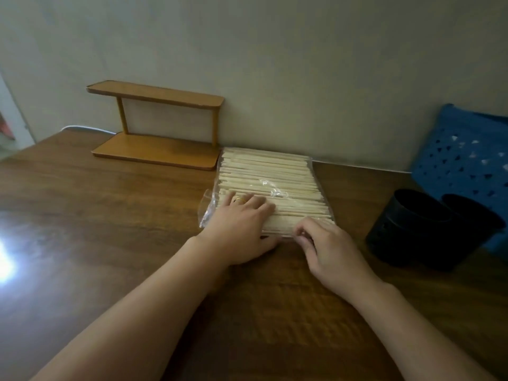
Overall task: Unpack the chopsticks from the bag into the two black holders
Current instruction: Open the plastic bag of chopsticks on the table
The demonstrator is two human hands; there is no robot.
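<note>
Both forearms reached over the table (110,202) to the bag (270,188) of chopsticks (275,171) by the wall: left hand (242,226) pressed flat, right hand (327,243) pinched its near edge, best torn while pinned, holders (428,229) waiting rightward.

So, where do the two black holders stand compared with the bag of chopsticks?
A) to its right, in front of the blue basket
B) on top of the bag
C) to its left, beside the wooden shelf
A: the two black holders stand right of the bag of chopsticks, before the blue basket.
</note>
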